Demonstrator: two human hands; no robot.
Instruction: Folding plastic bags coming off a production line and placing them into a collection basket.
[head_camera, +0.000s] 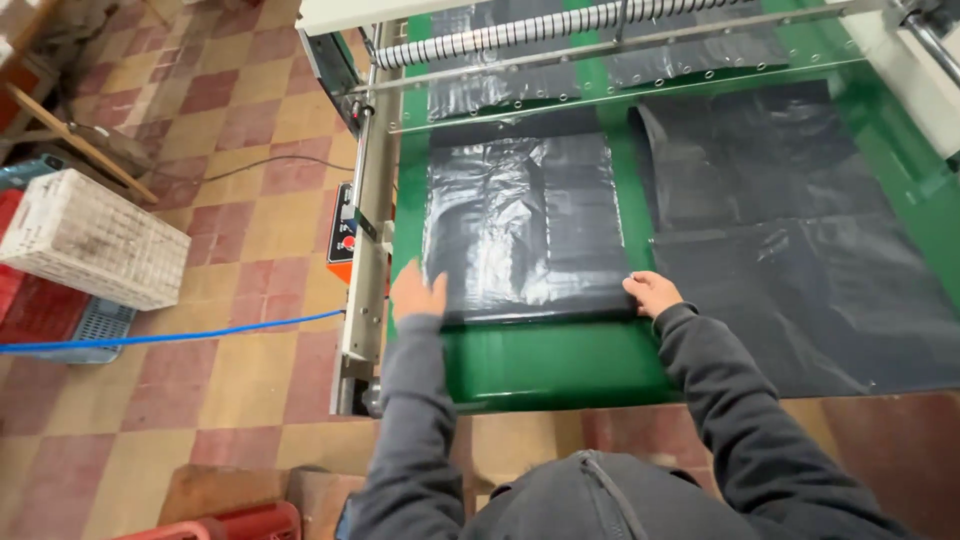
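While both hands lie flat and open, they press the black plastic bag stack on the green belt. Left hand touches its near left corner, right hand its right corner.

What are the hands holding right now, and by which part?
Both hands are on the left stack of black plastic bags: left hand on its near left corner, right hand on its near right corner. Gripping or just pressing cannot be told.
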